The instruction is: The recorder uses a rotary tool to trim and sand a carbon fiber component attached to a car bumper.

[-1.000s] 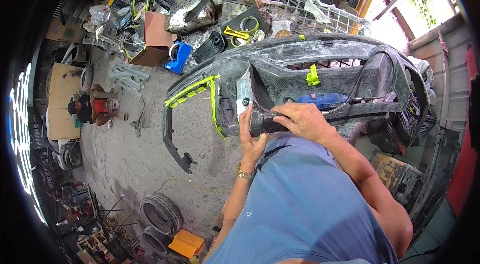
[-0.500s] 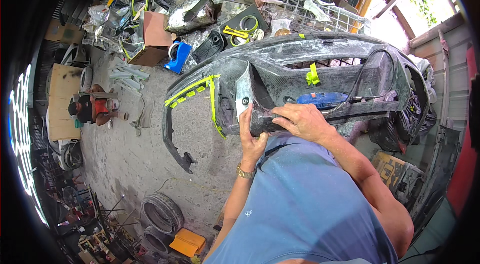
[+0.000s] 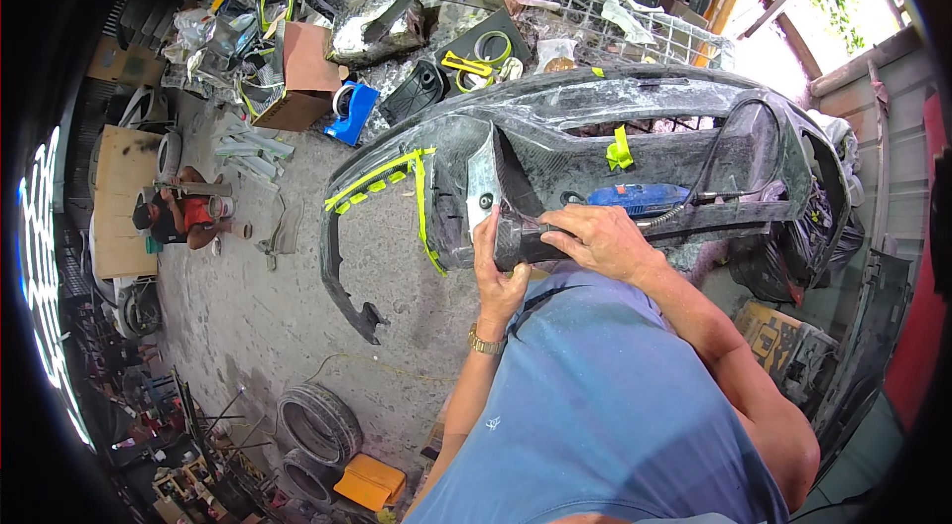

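A dark, dusty car bumper (image 3: 535,162) with yellow-green tape strips lies across in front of me, its near edge against my body. My left hand (image 3: 503,281) grips that near edge, index finger stretched up over the pale grey patch (image 3: 483,177) and thumb lower down. Just to the right, my right hand (image 3: 603,241) has thumb and fingers pinched together at the same edge; whatever lies between the fingertips is too small to make out. A blue power tool (image 3: 635,196) with a dark cable rests in the bumper beyond my right hand.
Behind the bumper, a cluttered bench holds a cardboard box (image 3: 302,78), a blue tape dispenser (image 3: 349,115), tape rolls and a wire rack (image 3: 654,28). Tyres (image 3: 319,423) and an orange object (image 3: 370,481) lie at lower left. Another person (image 3: 183,210) sits at far left.
My hands stay at nearly the same spot on the bumper edge. The person at far left has shifted their arms slightly.
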Demonstrator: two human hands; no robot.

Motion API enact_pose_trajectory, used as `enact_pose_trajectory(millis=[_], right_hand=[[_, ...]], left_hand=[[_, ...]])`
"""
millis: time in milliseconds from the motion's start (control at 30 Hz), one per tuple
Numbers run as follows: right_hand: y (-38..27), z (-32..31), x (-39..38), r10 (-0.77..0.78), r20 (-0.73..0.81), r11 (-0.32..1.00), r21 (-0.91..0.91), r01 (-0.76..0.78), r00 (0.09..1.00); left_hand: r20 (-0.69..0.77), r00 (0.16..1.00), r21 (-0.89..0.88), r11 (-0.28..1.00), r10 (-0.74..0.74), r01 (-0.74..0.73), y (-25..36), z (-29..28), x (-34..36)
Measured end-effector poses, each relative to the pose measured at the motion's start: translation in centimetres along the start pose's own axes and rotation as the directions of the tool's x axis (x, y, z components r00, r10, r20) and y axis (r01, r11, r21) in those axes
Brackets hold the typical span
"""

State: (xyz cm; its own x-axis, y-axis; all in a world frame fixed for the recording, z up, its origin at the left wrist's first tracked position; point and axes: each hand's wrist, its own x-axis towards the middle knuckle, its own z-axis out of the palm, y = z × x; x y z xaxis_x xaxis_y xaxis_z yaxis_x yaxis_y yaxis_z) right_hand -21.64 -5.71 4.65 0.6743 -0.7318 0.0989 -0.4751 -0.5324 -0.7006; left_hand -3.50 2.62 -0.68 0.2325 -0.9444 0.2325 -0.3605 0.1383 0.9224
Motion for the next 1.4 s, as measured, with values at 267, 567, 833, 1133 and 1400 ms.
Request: enact_pose_trajectory(millis=[267,567,833,1133,1400], right_hand=[[-0.3,-0.3,0.5,-0.008,-0.033,1.0,0.0,0.008,0.999],[-0.2,0.0,0.2,-0.006,-0.041,1.0,0.017,0.007,0.999],[-0.6,0.0,-0.2,-0.014,0.019,0.999,0.044,0.014,1.0],[-0.9,-0.4,0.0,-0.011,0.054,0.999,-0.044,0.013,0.998],[-0.9,-0.4,0.0,-0.02,0.048,0.997,-0.069,0.023,0.999]], left_hand=[[-0.011,1.0,0.012,1.0,0.026,-0.026,0.3,0.1,0.1],[-0.023,1.0,-0.028,0.999,-0.017,0.017,-0.1,0.0,0.0],[-0.044,0.998,-0.084,0.995,-0.054,0.05,0.0,0.0,0.0],[-0.003,1.0,-0.012,1.0,-0.024,0.024,0.2,0.0,0.0],[-0.007,1.0,0.013,1.0,0.024,-0.024,0.0,0.1,0.1]])
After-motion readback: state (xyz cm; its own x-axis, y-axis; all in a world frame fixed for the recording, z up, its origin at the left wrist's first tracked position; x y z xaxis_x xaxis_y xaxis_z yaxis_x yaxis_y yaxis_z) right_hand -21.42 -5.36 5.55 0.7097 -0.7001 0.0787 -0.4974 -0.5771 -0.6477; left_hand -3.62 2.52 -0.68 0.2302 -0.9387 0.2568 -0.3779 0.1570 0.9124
